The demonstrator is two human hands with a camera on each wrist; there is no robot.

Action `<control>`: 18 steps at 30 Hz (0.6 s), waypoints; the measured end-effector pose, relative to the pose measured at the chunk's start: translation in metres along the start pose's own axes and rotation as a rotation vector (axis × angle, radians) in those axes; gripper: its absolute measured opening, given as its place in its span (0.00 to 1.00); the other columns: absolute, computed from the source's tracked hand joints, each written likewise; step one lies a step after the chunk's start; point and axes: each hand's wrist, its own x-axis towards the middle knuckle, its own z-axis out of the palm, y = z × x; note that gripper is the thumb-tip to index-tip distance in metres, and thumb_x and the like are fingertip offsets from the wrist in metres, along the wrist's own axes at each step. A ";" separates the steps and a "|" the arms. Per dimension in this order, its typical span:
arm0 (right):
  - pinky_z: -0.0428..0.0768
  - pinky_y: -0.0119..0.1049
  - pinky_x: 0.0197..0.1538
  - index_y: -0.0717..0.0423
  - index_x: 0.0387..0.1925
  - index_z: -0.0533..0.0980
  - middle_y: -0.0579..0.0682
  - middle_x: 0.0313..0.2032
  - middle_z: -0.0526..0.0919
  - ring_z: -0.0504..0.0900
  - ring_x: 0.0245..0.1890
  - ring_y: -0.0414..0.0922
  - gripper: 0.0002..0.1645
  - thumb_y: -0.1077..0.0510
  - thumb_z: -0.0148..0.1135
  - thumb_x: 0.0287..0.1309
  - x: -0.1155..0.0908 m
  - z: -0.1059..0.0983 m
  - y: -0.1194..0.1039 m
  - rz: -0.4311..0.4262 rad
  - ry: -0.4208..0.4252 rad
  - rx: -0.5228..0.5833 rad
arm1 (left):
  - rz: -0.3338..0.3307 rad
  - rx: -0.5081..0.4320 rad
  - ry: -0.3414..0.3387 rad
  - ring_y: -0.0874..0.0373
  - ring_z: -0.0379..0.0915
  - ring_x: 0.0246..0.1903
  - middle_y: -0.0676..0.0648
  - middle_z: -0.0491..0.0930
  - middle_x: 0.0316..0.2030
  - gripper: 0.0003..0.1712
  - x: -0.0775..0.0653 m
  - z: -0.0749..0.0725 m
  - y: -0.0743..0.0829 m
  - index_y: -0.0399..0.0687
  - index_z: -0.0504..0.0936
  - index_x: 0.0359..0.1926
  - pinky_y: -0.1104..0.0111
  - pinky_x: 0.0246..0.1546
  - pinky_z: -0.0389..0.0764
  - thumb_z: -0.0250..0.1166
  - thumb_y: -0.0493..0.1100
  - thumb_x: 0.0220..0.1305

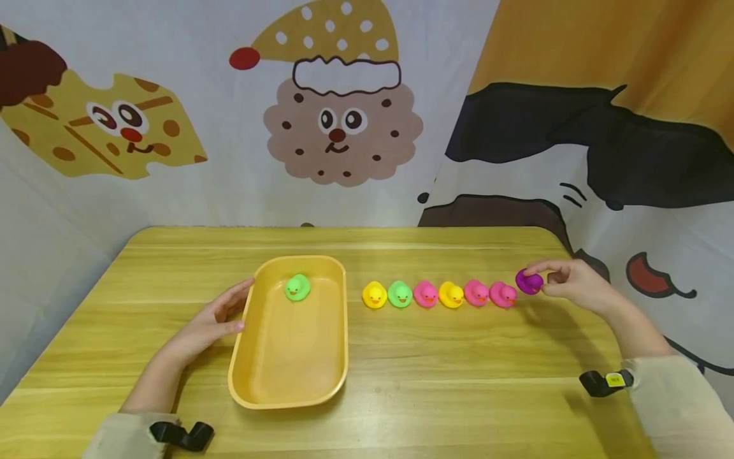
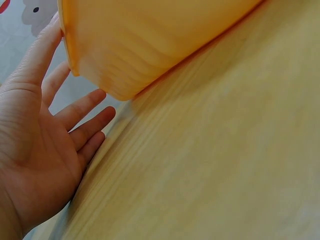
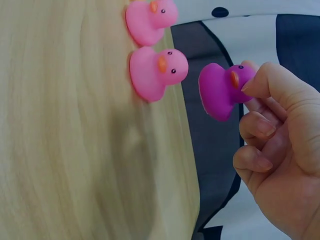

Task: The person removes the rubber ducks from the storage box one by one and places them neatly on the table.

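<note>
Between thumb and forefinger, my right hand (image 1: 575, 285) pinches a purple rubber duck (image 1: 529, 281) by its head. In the right wrist view, that purple duck (image 3: 220, 92) is held just above the table, apart from the nearest pink duck (image 3: 155, 74). My left hand (image 1: 208, 320) rests with spread fingers against the left side of a yellow-orange plastic tray (image 1: 346, 331). Its thumb touches the rim in the left wrist view, where the tray's outer wall (image 2: 150, 45) shows. One green rubber duck (image 1: 297, 288) sits inside the tray, near the far end.
To the right of the tray stands a straight row of rubber ducks: yellow (image 1: 374, 295), green (image 1: 400, 294), pink (image 1: 426, 294), yellow (image 1: 451, 295), then two pink (image 1: 476, 292). The wooden table (image 1: 436, 382) ends at a patterned curtain (image 1: 218, 197) behind.
</note>
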 end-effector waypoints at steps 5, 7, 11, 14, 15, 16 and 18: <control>0.67 0.35 0.25 0.63 0.46 0.80 0.34 0.42 0.79 0.69 0.20 0.43 0.16 0.69 0.64 0.53 0.000 0.000 0.007 0.028 -0.008 0.019 | -0.002 0.008 0.005 0.69 0.58 0.62 0.33 0.52 0.70 0.42 0.000 0.000 0.000 0.49 0.51 0.75 0.77 0.55 0.64 0.62 0.33 0.65; 0.67 0.35 0.25 0.63 0.46 0.80 0.34 0.42 0.80 0.69 0.20 0.43 0.16 0.68 0.64 0.54 0.000 0.001 0.010 0.038 -0.013 0.028 | -0.004 0.014 0.009 0.69 0.58 0.62 0.34 0.52 0.70 0.42 0.000 0.000 0.000 0.50 0.52 0.75 0.77 0.55 0.64 0.62 0.33 0.65; 0.67 0.36 0.26 0.64 0.47 0.79 0.34 0.41 0.81 0.70 0.20 0.46 0.16 0.64 0.66 0.55 0.000 0.003 0.017 0.074 -0.027 0.052 | -0.008 0.021 0.008 0.69 0.58 0.62 0.34 0.52 0.70 0.42 0.000 0.000 0.000 0.50 0.52 0.75 0.76 0.55 0.65 0.62 0.34 0.65; 0.68 0.35 0.28 0.64 0.48 0.79 0.35 0.42 0.81 0.72 0.22 0.46 0.17 0.63 0.66 0.56 0.000 0.005 0.023 0.092 -0.031 0.055 | -0.011 0.022 0.008 0.69 0.58 0.62 0.34 0.52 0.70 0.42 0.000 0.000 0.000 0.50 0.52 0.75 0.76 0.54 0.65 0.61 0.34 0.65; 0.69 0.34 0.29 0.64 0.48 0.79 0.35 0.42 0.81 0.72 0.22 0.46 0.17 0.63 0.66 0.56 0.000 0.005 0.025 0.096 -0.032 0.053 | -0.012 0.021 0.008 0.69 0.58 0.62 0.34 0.52 0.70 0.42 0.000 0.000 0.001 0.50 0.52 0.75 0.76 0.54 0.65 0.61 0.34 0.65; 0.70 0.34 0.30 0.64 0.48 0.79 0.34 0.43 0.81 0.73 0.23 0.45 0.17 0.64 0.66 0.56 0.001 0.005 0.026 0.100 -0.033 0.050 | -0.012 0.021 0.008 0.68 0.58 0.62 0.34 0.52 0.70 0.42 0.000 0.000 0.001 0.50 0.52 0.75 0.76 0.54 0.65 0.61 0.34 0.65; 0.70 0.33 0.31 0.64 0.48 0.79 0.34 0.43 0.80 0.74 0.24 0.44 0.17 0.65 0.65 0.55 0.001 0.006 0.029 0.107 -0.036 0.049 | -0.013 0.018 0.008 0.68 0.58 0.62 0.34 0.52 0.70 0.42 0.000 0.001 0.001 0.50 0.52 0.75 0.76 0.54 0.65 0.61 0.34 0.65</control>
